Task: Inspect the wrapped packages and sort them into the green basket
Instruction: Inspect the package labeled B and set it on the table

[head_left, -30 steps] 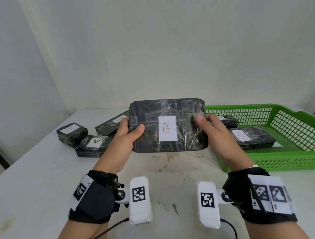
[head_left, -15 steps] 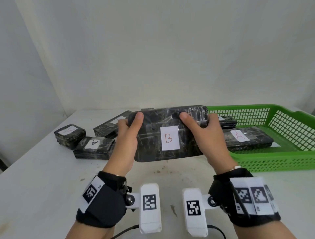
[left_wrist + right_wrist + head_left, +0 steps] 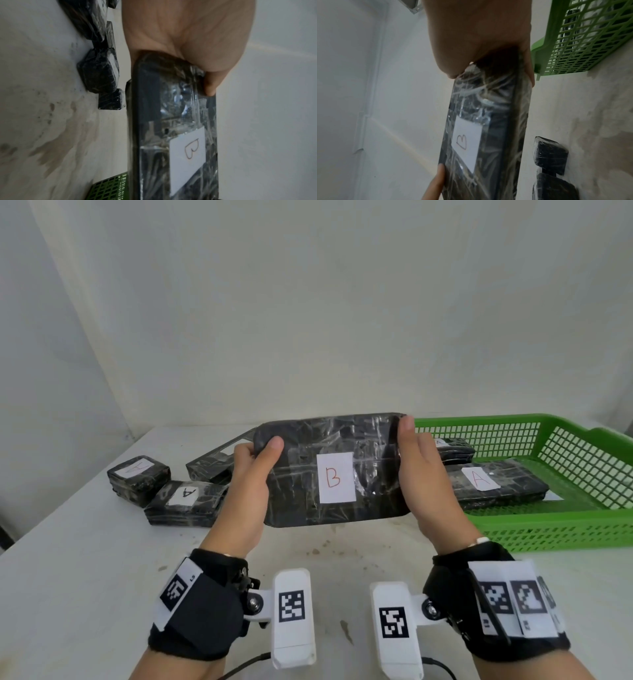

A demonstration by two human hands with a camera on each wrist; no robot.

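I hold a flat black package wrapped in clear film (image 3: 308, 474) (image 3: 173, 121) (image 3: 488, 121) above the table, its white label marked B facing me. My left hand (image 3: 251, 474) (image 3: 187, 40) grips its left end, thumb on the front. At the other end my right hand (image 3: 423, 474) (image 3: 479, 33) grips it, thumb over the top corner. The green basket (image 3: 548, 529) (image 3: 573, 40) stands at the right with a long package labelled A (image 3: 496, 484) and a smaller one (image 3: 452, 446) inside.
Three more wrapped packages lie on the white table to the left: a small square one (image 3: 138, 477), one labelled A (image 3: 185, 501), and a long one (image 3: 212, 463) partly behind my left hand. A white wall stands close behind the table.
The B package tipped back towards flat and has come up again to face me. My hands shifted from its sides towards its upper corners, then apart.
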